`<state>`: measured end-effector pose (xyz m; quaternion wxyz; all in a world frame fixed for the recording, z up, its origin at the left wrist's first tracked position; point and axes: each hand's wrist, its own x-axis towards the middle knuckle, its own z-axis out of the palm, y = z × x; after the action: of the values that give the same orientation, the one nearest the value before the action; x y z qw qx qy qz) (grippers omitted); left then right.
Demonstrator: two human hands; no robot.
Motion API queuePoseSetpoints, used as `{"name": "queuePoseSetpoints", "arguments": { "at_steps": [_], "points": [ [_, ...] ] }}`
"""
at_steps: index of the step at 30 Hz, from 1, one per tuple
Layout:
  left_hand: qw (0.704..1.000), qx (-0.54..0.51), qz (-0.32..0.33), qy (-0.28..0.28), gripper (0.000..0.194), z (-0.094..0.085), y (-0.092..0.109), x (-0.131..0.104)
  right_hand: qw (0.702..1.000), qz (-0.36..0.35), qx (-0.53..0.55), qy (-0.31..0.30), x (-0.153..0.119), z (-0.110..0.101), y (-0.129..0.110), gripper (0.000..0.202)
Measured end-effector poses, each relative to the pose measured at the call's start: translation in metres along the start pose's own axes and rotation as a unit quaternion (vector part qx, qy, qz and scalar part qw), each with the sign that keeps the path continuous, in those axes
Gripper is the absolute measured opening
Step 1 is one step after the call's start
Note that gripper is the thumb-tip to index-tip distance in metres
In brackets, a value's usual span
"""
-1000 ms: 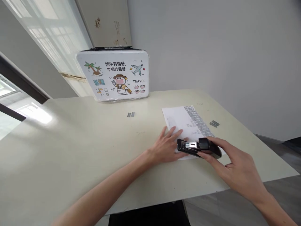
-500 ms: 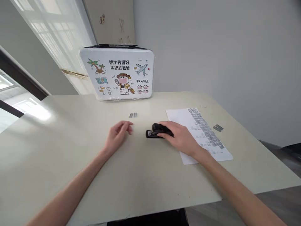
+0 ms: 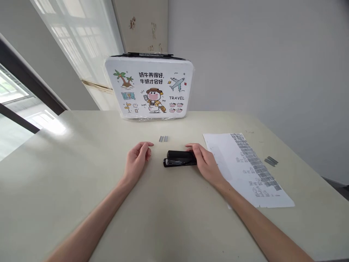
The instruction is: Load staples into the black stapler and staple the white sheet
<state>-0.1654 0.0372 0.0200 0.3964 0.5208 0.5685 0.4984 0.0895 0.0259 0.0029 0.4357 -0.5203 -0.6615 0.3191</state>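
A black stapler (image 3: pixel 178 159) lies on the table between my hands, its front end pointing left. My right hand (image 3: pixel 205 162) is closed around its rear end, which is hidden behind the thumb and palm. The index finger reaches along the stapler's far side. My left hand (image 3: pixel 137 156) rests on the table left of the stapler, apart from it. Its fingers are loosely curled and nothing shows in them. Two short strips of staples (image 3: pixel 163 138) lie just beyond the stapler.
A white printed sheet (image 3: pixel 218 145) with grey blocks along one side lies partly under my right forearm. More staple strips (image 3: pixel 271 161) sit at the far right. A white cartoon-print case (image 3: pixel 152 87) stands upright at the table's back. A window (image 3: pixel 16 87) is on the left.
The stapler has moved left with my right hand, which has slid back towards its rear end, so more of its top shows. My left hand has hardly moved. The view has shifted slightly.
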Motion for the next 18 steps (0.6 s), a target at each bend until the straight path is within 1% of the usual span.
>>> {"name": "queuePoseSetpoints", "arguments": {
  "at_steps": [2,4,7,11,14,18],
  "points": [
    [1.000,0.005,-0.002,0.001,0.030,0.000,0.000,0.000,0.998,0.045,0.024,0.030,0.000,0.000,0.006,0.042],
    [1.000,0.004,-0.003,0.004,0.030,0.000,0.000,0.001,0.997,0.064,0.032,0.026,0.001,0.001,0.011,0.040],
    [1.000,0.001,-0.008,0.018,0.029,0.000,-0.001,0.001,0.998,0.061,0.023,0.017,0.002,0.003,0.015,0.041],
    [0.999,0.006,-0.001,0.052,0.026,0.000,-0.003,0.001,0.998,0.055,0.008,0.019,0.002,0.005,0.017,0.041],
    [0.997,0.019,0.009,0.077,0.026,-0.001,-0.004,0.001,0.998,0.054,0.009,0.017,0.001,0.006,0.016,0.043],
    [0.996,0.018,0.017,0.088,0.028,-0.001,-0.009,0.003,0.998,0.058,0.019,0.015,0.001,0.005,0.011,0.044]
  ]
}}
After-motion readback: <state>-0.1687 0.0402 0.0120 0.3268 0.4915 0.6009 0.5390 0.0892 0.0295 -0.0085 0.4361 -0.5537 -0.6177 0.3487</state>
